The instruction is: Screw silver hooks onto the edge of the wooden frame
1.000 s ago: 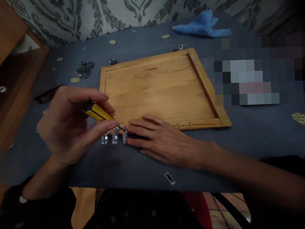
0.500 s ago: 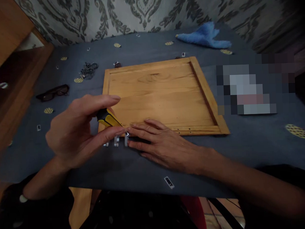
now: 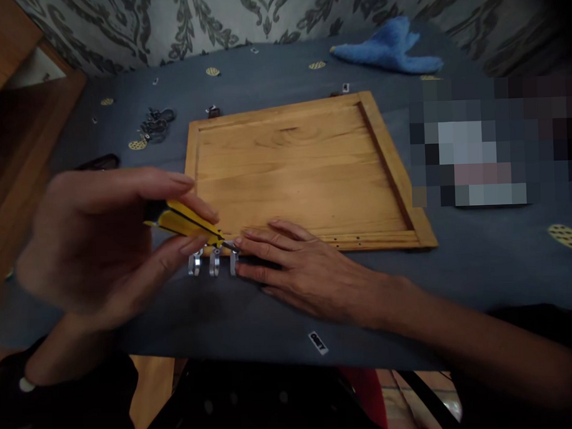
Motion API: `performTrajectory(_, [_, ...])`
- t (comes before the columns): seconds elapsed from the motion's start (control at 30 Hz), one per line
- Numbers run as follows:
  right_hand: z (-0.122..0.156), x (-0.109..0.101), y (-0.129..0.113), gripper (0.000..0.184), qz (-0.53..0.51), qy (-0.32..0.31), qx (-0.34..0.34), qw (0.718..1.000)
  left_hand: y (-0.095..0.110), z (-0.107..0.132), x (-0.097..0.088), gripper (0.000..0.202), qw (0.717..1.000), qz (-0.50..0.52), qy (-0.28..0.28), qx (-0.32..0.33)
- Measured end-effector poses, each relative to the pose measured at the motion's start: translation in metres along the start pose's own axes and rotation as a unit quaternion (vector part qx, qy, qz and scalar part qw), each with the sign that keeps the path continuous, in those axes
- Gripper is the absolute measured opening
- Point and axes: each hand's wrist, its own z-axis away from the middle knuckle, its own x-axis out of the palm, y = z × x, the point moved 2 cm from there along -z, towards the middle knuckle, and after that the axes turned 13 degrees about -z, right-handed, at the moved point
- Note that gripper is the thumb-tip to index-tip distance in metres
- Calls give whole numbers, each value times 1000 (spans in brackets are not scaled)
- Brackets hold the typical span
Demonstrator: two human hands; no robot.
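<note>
My left hand (image 3: 94, 246) pinches a yellow and black screwdriver (image 3: 185, 223) between thumb and fingers. Its shaft slants down to the right, and its tip meets the top of a silver metal hook (image 3: 234, 264) at the near edge of a framed wooden board (image 3: 289, 177). My right hand (image 3: 299, 264) lies flat over that edge, fingers stretched out, fingertips touching this hook. Further left along the edge are two more silver hooks, a middle hook (image 3: 215, 262) and a left hook (image 3: 194, 264). Small dark holes show in the edge right of my right hand.
A tangle of dark metal pieces (image 3: 156, 124) lies back left, with dark glasses (image 3: 99, 162) partly behind my left hand. A blue cloth (image 3: 388, 51) is at the back, a pixelated patch (image 3: 471, 152) at right. A wooden cabinet (image 3: 25, 155) borders the left.
My left hand has shifted left and its fingers have changed their grip on the screwdriver, which now shows more of its handle. My right hand stays on the edge. The view has shifted slightly.
</note>
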Motion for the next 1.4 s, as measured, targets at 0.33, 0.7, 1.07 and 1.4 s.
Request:
performTrajectory(0.33, [0,2,1,36,1,5,-3,1000,-8,0,-2,46,998,33,17,-58])
performTrajectory(0.7, [1,1,2,36,-1,5,2,1000,-10,1,5,54,999,50,13,0])
performTrajectory(1.07, [1,0,1,37,4,3,2,1000,-11,-1,4,59,998,50,-7,27])
performTrajectory(1.4, [1,1,2,37,5,6,-2,1000,-18,1,-6,68,997,-11,-62,39])
